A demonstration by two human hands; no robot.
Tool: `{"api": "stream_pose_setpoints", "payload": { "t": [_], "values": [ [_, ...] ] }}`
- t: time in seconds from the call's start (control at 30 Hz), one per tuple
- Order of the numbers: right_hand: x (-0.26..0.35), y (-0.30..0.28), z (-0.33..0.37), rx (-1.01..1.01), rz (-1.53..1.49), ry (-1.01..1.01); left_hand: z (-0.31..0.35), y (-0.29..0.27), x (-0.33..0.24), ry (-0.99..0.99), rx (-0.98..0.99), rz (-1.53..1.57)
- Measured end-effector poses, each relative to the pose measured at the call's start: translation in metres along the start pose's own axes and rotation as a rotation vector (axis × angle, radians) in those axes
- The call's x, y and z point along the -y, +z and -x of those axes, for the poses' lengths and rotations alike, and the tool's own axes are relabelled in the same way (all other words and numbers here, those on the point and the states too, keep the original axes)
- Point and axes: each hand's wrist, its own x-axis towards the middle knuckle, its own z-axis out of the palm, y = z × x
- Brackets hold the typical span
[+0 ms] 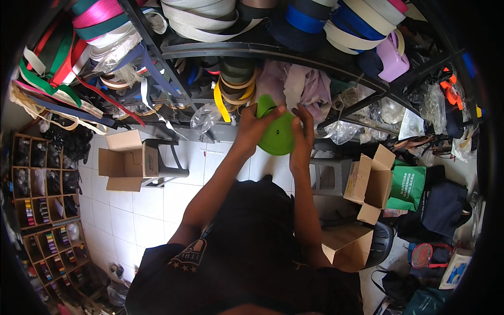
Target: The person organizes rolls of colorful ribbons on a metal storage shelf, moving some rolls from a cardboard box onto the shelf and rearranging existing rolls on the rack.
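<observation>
**Green piece held up between both hands, in front of a crowded rack**

We saw a white tiled floor (149, 210) below, bright toward the left. Ahead, a dark metal rack (220, 49) ran across the view, stacked with rolled strapping: white rolls (199, 18) on top, a yellow strap (221, 102) hanging lower down, plus pale mauve cloth (310, 86) bunched behind the hands. On the left we noted a wooden cubby shelf (52, 224) with small colourful items, and an open cardboard box (126, 157) at a dark stool. On the right, we logged a second open box (377, 181) next to a green bag (408, 187), with dark bags piled beyond.

The green piece (277, 137), flat-looking with a rounded lower end and small dark marks near its middle, was up in the air at the rack's front, between the two hands. The left hand (257, 126) pinched it from the left, thumb across the near face, fingers largely hidden behind. The right hand (303, 131) was at its right edge, thumb alongside and fingers bent; we couldn't tell whether that one gripped or just steadied it. The lower end hung below both thumbs, uncovered.
</observation>
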Motion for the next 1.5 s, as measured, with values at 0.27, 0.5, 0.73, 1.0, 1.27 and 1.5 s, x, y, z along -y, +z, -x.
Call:
{"api": "stream_pose_setpoints", "payload": {
  "t": [0.27, 0.5, 0.73, 1.0, 1.27, 1.5],
  "values": [
    [0.005, -0.002, 0.009, -0.035, 0.079, -0.119, -0.004, -0.002, -0.001, -0.093, -0.085, 0.032],
    [0.011, -0.008, -0.006, 0.116, 0.1, -0.073, -0.003, -0.006, -0.002, 0.016, 0.054, -0.052],
    [-0.012, 0.028, 0.019, -0.338, -0.069, -0.12, -0.004, 0.006, 0.009, 0.021, -0.101, 0.115],
    [-0.016, 0.003, 0.001, -0.237, 0.042, -0.162, -0.009, -0.005, 0.01, -0.046, 0.014, 0.017],
    [-0.003, -0.015, -0.012, 0.031, 0.079, -0.064, -0.01, -0.008, 0.009, -0.186, 0.127, -0.087],
    [-0.007, -0.008, -0.007, -0.095, -0.024, 0.024, -0.012, -0.005, 0.021, -0.107, 0.089, -0.05]
  ]
}}
